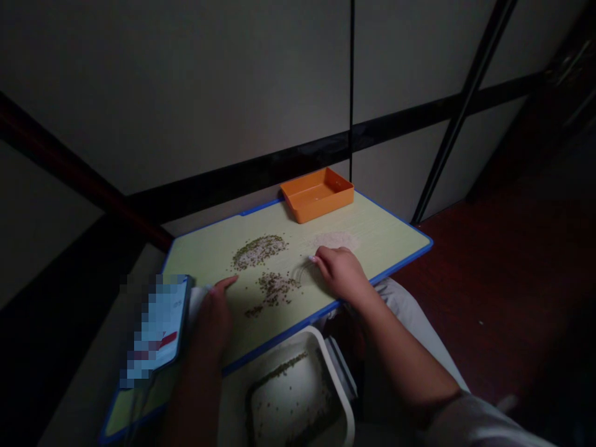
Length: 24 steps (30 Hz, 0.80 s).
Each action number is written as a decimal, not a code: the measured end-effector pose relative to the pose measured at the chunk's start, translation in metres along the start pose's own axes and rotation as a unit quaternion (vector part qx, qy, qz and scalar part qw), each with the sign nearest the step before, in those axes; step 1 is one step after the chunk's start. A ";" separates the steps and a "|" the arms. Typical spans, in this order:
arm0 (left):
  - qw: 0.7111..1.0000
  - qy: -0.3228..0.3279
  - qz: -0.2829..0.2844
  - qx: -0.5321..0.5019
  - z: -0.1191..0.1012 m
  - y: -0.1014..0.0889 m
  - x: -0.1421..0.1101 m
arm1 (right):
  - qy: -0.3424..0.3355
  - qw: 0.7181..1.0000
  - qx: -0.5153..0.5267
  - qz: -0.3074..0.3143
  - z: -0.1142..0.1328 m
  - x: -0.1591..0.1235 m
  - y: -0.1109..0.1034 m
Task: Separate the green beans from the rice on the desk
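My left hand [215, 313] lies flat on a pale green table [391, 236] with a blue edge, fingers stretched toward a loose heap of small green beans [275, 287]. My right hand [339, 268] rests palm down to the right of that heap, fingers curled and fingertips touching the tabletop; whether they pinch anything is too small to see. A second, denser pile of green beans [259, 249] lies farther back. A pale patch of white grains [336, 241] sits just beyond my right hand.
An orange rectangular tray [318, 194] stands at the table's far edge against the wall. A phone [157, 329] with a lit screen lies at the left. A white tub [298, 397] holding grains and beans sits below the table's near edge, on my lap.
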<state>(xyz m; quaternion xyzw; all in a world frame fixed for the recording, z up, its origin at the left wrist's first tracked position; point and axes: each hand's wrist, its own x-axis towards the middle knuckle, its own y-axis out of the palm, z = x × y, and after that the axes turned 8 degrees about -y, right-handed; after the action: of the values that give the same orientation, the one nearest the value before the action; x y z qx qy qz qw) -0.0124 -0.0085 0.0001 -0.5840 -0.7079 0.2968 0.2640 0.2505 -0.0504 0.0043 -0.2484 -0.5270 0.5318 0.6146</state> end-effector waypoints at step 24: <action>1.000 0.002 0.001 -0.020 -0.002 0.001 -0.002 | -0.034 0.995 -0.074 0.054 0.004 -0.001 0.001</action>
<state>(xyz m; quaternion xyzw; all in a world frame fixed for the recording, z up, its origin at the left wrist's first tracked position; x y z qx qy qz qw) -0.0104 -0.0105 0.0007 -0.5902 -0.7128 0.2815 0.2535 0.2469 -0.0517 0.0045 -0.3036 -0.5712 0.5320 0.5464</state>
